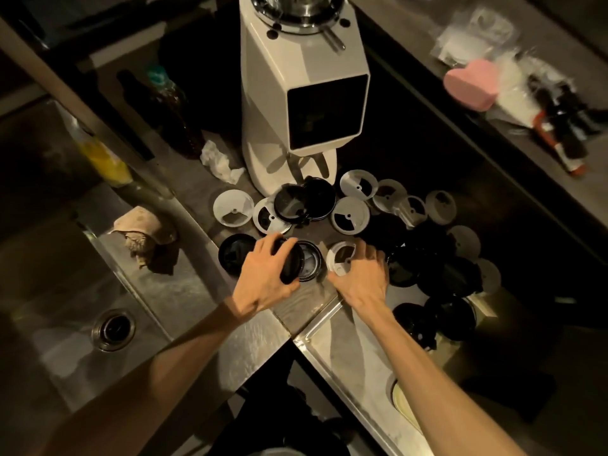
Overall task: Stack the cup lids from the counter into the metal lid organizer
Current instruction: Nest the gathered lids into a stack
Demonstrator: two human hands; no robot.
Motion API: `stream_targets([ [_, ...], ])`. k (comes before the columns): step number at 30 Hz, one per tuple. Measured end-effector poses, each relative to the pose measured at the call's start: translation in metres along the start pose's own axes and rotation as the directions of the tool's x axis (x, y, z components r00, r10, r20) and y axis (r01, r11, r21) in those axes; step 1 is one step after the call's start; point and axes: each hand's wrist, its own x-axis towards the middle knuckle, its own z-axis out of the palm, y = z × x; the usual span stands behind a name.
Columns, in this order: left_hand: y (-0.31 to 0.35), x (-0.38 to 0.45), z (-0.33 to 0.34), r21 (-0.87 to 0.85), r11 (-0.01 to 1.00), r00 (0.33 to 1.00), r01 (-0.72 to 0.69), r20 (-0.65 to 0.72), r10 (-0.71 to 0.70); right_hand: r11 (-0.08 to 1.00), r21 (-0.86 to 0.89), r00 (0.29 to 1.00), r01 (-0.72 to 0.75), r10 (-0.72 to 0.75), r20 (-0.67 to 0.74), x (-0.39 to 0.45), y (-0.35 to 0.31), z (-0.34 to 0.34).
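Lids everywhere: left hand [263, 274] curls round a black lid [291, 264], gathering; right hand [360, 278] pinches a white lid [340, 258] beside it, likely for stacking.

Black and white lids [350, 214] lie scattered flat on the counter [296, 311], spreading from 12 to 3 o'clock of centre; one black lid [291, 264] tilted, held at centre; one white lid [340, 258] just at its 3 o'clock, tilted.

left hand [263, 274] gripping black lid [291, 263], right hand [360, 278] seemingly holding white lid [340, 258]
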Motion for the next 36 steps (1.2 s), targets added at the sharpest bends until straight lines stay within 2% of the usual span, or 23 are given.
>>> stream_targets([
  [3,0.015,0.017,0.015,0.105,0.994,0.991,-0.026,0.133,0.012,0.999,0.003,0.999,-0.045,0.045,0.018,-0.007,0.009,-0.007],
  [6,0.026,0.032,0.029,0.198,0.98,0.976,-0.033,0.217,-0.011,0.985,0.146,0.994,-0.09,0.081,0.07,-0.016,0.021,-0.012],
  [11,0.036,0.04,0.039,0.239,0.971,0.966,-0.012,0.254,-0.05,0.985,0.156,0.997,-0.074,0.067,0.047,-0.036,0.039,-0.021],
  [13,0.04,0.038,0.037,0.174,0.984,0.979,0.022,0.197,-0.057,0.98,0.182,0.996,-0.085,0.085,0.011,-0.045,0.043,-0.027],
  [16,0.06,0.032,0.023,-0.122,0.986,0.985,0.111,0.144,-0.093,0.955,0.292,0.998,-0.043,0.054,-0.028,-0.055,0.049,-0.039],
  [18,0.077,0.029,0.007,-0.362,0.912,0.968,0.194,0.224,-0.117,0.924,0.383,1.0,0.01,-0.001,-0.024,-0.062,0.054,-0.05],
  [19,0.086,0.028,-0.002,-0.513,0.815,0.946,0.269,0.298,-0.125,0.899,0.438,1.0,0.005,0.003,-0.016,-0.066,0.056,-0.057],
  [21,0.103,0.024,-0.019,-0.732,0.475,0.861,0.488,0.492,-0.127,0.849,0.528,1.0,-0.017,0.024,-0.007,-0.074,0.058,-0.072],
  [22,0.11,0.021,-0.027,-0.761,0.306,0.813,0.572,0.575,-0.092,0.829,0.559,1.0,-0.01,0.024,-0.018,-0.08,0.058,-0.079],
  [23,0.117,0.017,-0.035,-0.764,0.188,0.783,0.618,0.62,-0.056,0.812,0.583,0.999,0.008,0.019,-0.041,-0.085,0.058,-0.087],
  [25,0.133,0.009,-0.048,-0.754,0.065,0.755,0.654,0.655,0.003,0.786,0.615,0.995,0.057,0.003,-0.097,-0.096,0.057,-0.103],
  [28,0.16,-0.001,-0.062,-0.745,0.031,0.743,0.667,0.667,0.059,0.815,0.57,0.987,0.103,-0.014,-0.158,-0.114,0.054,-0.124],
  [31,0.187,-0.01,-0.074,-0.738,0.117,0.731,0.664,0.674,0.104,0.838,0.531,0.973,0.125,0.0,-0.229,-0.133,0.054,-0.142],
  [36,0.224,-0.023,-0.091,-0.707,0.162,0.695,0.688,0.707,0.132,0.876,0.464,0.956,0.133,0.01,-0.294,-0.165,0.065,-0.176],
])
